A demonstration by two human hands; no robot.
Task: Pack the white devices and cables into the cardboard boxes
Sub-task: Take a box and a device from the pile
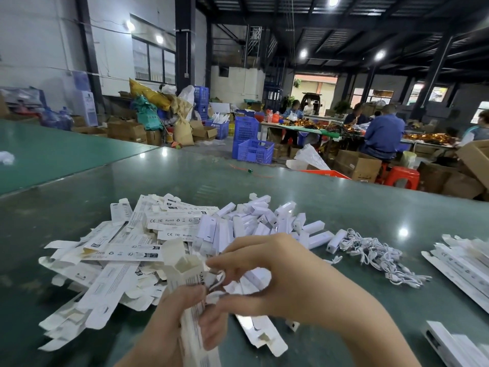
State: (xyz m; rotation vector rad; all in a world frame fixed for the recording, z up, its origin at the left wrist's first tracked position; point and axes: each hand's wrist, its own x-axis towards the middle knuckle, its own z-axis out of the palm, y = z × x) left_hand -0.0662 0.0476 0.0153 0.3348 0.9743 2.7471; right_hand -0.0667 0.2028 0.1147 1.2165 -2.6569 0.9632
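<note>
My left hand grips a long white cardboard box, held upright with its top flap open. My right hand pinches a coiled white cable right beside the box's open end. Behind my hands lies a heap of flat unfolded boxes on the left and a pile of white devices in the middle. A bundle of loose white cables lies to the right of the devices.
The green table carries more white boxes at the right edge and the lower right corner. Beyond it are blue crates, brown cartons and several people seated at another table.
</note>
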